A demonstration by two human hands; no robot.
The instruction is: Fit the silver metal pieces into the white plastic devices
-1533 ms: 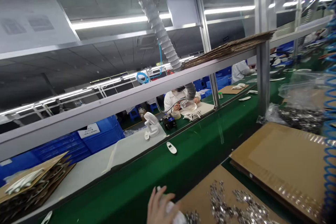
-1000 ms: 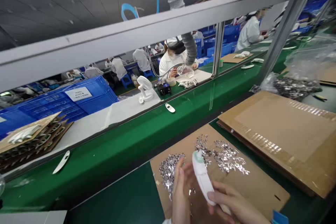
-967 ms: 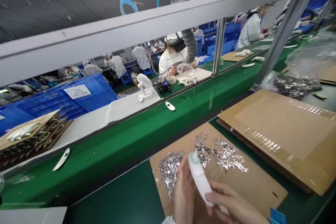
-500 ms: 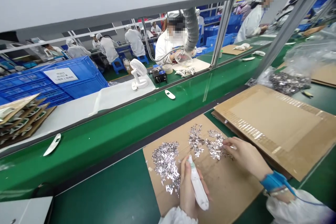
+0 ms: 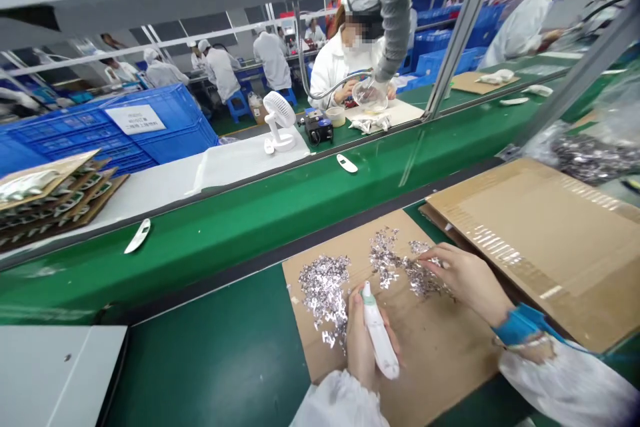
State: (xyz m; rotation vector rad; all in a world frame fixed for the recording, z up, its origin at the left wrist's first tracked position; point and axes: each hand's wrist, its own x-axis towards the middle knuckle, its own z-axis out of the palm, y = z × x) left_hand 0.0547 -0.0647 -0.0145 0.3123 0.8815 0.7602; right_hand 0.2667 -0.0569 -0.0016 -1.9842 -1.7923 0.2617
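A white device with a pale green collar [image 5: 381,340] lies in my left hand [image 5: 361,337], its narrow tip pointing away from me. My right hand [image 5: 463,280] is over the right-hand heap of small metal pieces [image 5: 421,277], thumb and forefinger pinched together; whatever is between the fingertips is too small to make out. Another metal heap [image 5: 384,257] adjoins it, and a larger pile [image 5: 325,290] sits left of the device. All of them rest on a brown cardboard sheet [image 5: 440,360]. A blue band circles my right wrist.
Stacked cardboard [image 5: 540,233] lies at the right, near a plastic bag of metal pieces [image 5: 595,159]. Beyond runs a green belt [image 5: 260,207] carrying white shells [image 5: 347,163]. A small fan [image 5: 280,121] and a person in white [image 5: 330,70] are across it. A grey panel [image 5: 60,367] is front left.
The camera view has shifted, moving the background right and the near cardboard slightly up. My right fingertips have moved slightly left over the metal heap. My left hand keeps the device.
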